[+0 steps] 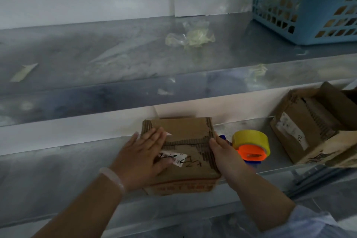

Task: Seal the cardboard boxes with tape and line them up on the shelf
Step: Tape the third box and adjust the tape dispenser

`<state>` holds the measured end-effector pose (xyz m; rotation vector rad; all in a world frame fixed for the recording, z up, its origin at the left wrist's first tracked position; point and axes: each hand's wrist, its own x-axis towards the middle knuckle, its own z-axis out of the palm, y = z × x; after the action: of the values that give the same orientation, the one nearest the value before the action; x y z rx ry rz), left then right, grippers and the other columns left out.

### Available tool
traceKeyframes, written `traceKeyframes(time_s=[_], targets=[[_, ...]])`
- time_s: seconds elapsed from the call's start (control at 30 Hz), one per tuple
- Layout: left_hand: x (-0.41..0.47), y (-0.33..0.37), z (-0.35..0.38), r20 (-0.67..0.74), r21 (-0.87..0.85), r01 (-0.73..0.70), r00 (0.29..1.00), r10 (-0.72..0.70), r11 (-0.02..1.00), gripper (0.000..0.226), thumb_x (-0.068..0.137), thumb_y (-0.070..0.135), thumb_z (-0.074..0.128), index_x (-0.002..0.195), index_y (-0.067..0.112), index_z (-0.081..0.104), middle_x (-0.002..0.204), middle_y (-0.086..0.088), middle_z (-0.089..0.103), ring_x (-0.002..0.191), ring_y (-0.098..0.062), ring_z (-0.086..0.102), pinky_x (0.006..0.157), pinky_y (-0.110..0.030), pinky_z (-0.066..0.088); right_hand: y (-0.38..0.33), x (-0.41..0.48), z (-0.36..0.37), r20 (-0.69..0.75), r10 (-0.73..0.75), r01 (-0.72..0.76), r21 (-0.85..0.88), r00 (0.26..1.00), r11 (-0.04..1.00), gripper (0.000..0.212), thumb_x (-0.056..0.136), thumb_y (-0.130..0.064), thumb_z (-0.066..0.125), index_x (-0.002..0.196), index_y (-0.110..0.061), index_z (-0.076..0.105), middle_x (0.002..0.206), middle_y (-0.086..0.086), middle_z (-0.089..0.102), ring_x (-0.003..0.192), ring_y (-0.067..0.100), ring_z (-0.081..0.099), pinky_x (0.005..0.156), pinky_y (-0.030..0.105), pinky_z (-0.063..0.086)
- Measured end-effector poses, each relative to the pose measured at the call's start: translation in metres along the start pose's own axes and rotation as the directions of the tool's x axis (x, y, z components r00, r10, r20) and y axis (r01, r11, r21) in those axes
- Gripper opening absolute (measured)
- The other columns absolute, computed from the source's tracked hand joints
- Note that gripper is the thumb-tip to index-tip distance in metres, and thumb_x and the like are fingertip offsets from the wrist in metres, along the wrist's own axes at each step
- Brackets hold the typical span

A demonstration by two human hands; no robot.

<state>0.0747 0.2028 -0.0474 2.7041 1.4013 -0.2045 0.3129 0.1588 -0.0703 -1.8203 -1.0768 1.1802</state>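
Note:
A small brown cardboard box [185, 139] with torn flaps and a white label sits on the lower metal shelf [58, 170], its front overhanging the edge. My left hand [143, 152] lies flat on the box top, fingers straight, pressing the flaps down. My right hand [226, 154] presses flat against the box's right side. Just right of the box stands a tape dispenser [251, 146] with a yellow roll and orange hub. A second cardboard box [309, 127] with raised flaps lies tilted at the right end of the same shelf.
The upper metal shelf [116, 60] holds a crumpled clear plastic bag [190, 37], a strip of tape [23, 72] at the left and a blue plastic basket [307, 6] at the far right. A white wall stands behind.

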Motion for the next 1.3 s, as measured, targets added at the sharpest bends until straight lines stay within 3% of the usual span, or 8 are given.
traceKeyframes(time_s=[0.23,0.3,0.43,0.53,0.9,1.0,1.1,1.3], targets=[[0.000,-0.001,0.003,-0.340,-0.586,0.051,0.890,-0.303,0.809,0.055,0.095,0.050,0.039,0.142,0.021,0.046,0.151,0.009,0.035,0.141,-0.006,0.022,0.113,-0.020,0.013,-0.008,0.007,0.003,-0.046,-0.049,0.045,-0.078,0.998,0.996,0.032,0.101,-0.033,0.037,0.127,-0.034,0.056,0.099,-0.010,0.063,0.083,0.007,0.057,0.068,0.027,0.043],[0.007,-0.005,0.005,-0.349,-0.630,0.142,0.827,-0.441,0.763,0.072,0.089,0.050,0.055,0.149,0.018,0.030,0.155,0.003,0.028,0.143,-0.018,0.023,0.117,-0.030,0.016,-0.014,0.010,0.004,-0.025,-0.034,0.033,-0.032,0.999,0.999,0.029,0.095,-0.043,0.048,0.118,-0.030,0.061,0.093,-0.014,0.068,0.083,0.007,0.063,0.064,0.025,0.046],[0.023,-0.011,0.009,0.091,-0.873,0.307,0.867,-0.490,0.380,0.105,0.081,0.044,0.071,0.153,0.018,-0.002,0.147,0.003,0.040,0.136,-0.024,0.038,0.106,-0.028,0.029,-0.023,0.012,0.014,-0.050,-0.072,0.064,-0.143,0.996,0.988,0.054,0.073,-0.054,0.073,0.116,-0.028,0.056,0.100,-0.014,0.068,0.089,0.007,0.063,0.063,0.017,0.043],[0.028,-0.015,0.016,0.042,-0.846,0.260,0.903,-0.427,0.466,0.074,0.086,0.036,0.068,0.147,0.020,0.030,0.128,0.011,0.052,0.125,-0.020,0.049,0.095,-0.023,0.035,-0.021,0.015,0.015,-0.053,-0.091,0.073,-0.275,0.994,0.959,0.059,0.074,-0.052,0.074,0.120,-0.023,0.049,0.107,-0.009,0.065,0.094,0.011,0.059,0.062,0.018,0.040],[0.027,-0.019,0.017,0.044,-0.898,0.214,0.914,-0.404,0.385,0.028,0.098,0.030,0.050,0.125,0.031,0.048,0.112,0.010,0.062,0.111,-0.019,0.057,0.082,-0.026,0.040,-0.015,0.022,0.011,0.045,-0.068,0.074,-0.152,0.997,0.986,0.040,0.094,-0.032,0.055,0.131,-0.022,0.045,0.110,-0.010,0.063,0.102,0.015,0.060,0.076,0.026,0.046],[0.024,-0.019,0.018,0.033,-0.865,0.245,0.899,-0.436,0.438,0.077,0.090,0.048,0.056,0.152,0.022,0.018,0.149,0.002,0.038,0.137,-0.022,0.036,0.109,-0.032,0.031,-0.016,0.020,0.009,0.003,-0.078,0.077,-0.180,0.997,0.981,0.067,0.089,-0.042,0.060,0.146,-0.022,0.029,0.123,-0.012,0.056,0.122,0.020,0.053,0.093,0.030,0.043],[0.018,-0.021,0.013,-0.196,-0.671,0.086,0.938,-0.288,0.736,0.111,0.066,0.084,0.049,0.150,0.039,-0.006,0.158,0.016,-0.010,0.145,-0.007,-0.006,0.116,-0.031,0.006,-0.016,0.013,0.008,-0.098,-0.126,0.093,-0.293,0.987,0.952,0.101,0.080,-0.059,0.062,0.153,-0.029,-0.002,0.154,-0.001,0.027,0.142,0.021,0.025,0.108,0.037,0.030],[0.024,-0.023,0.008,-0.155,-0.325,-0.044,0.988,-0.007,0.945,0.121,0.052,0.098,0.036,0.152,0.034,0.012,0.159,0.018,-0.002,0.142,0.000,-0.013,0.119,-0.033,0.000,-0.024,-0.002,0.008,0.009,-0.655,0.540,-0.576,0.755,0.614,0.048,0.087,-0.044,0.060,0.133,-0.028,0.056,0.145,-0.004,0.046,0.135,0.018,0.038,0.111,0.044,0.035]])
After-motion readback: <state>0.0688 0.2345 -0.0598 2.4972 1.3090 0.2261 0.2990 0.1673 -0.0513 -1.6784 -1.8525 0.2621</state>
